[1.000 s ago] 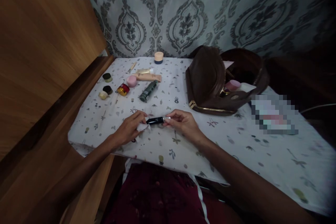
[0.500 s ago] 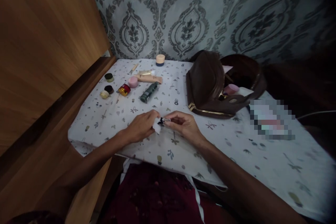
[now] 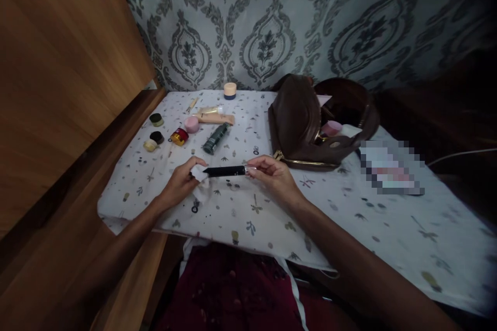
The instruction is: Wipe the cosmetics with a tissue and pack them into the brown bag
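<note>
My right hand (image 3: 272,173) pinches the pale, shiny end of a slim black pen-shaped tube (image 3: 227,171) above the near part of the table. The tube lies level and points left, its narrow tip meeting a crumpled white tissue (image 3: 200,173). Closed around that tissue is my left hand (image 3: 179,182), left of the tube. Beyond my hands lie a dark green tube (image 3: 216,138), a red and gold jar (image 3: 179,136) and a round pink container (image 3: 191,124).
A brown handbag (image 3: 301,124) stands open at the right, with a pixelated flat item (image 3: 390,168) beside it. At the back are a beige tube (image 3: 217,119) and a peach-lidded jar (image 3: 230,91). Small dark-lidded jars (image 3: 156,119) sit at left, near a wooden cabinet (image 3: 70,51).
My left hand has moved left with the tissue, away from my right hand. More of the black tube now shows between them. The view has shifted slightly.
</note>
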